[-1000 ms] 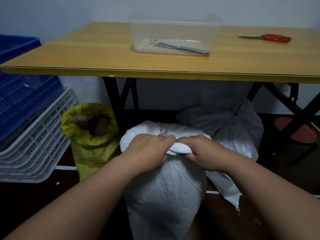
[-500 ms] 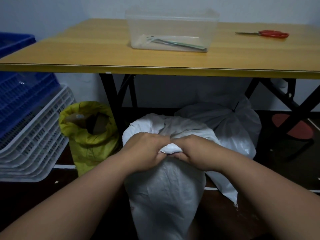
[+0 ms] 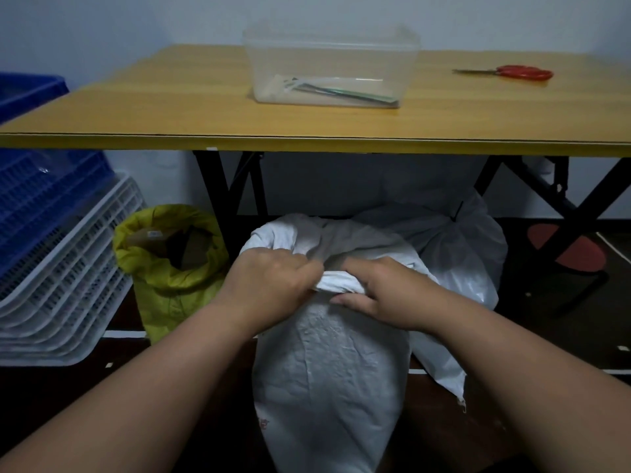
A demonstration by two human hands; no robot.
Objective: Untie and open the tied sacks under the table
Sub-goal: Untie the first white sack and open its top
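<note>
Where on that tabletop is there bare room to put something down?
The wooden table is bare left of the clear plastic container, and between it and the red scissors. Along the front edge it is bare too. Under the table it is crowded with sacks.

White sack [image 3: 327, 380] upright before table, mouth bunched; second white sack [image 3: 457, 264] tied behind; yellow sack [image 3: 170, 268] open left.
</note>
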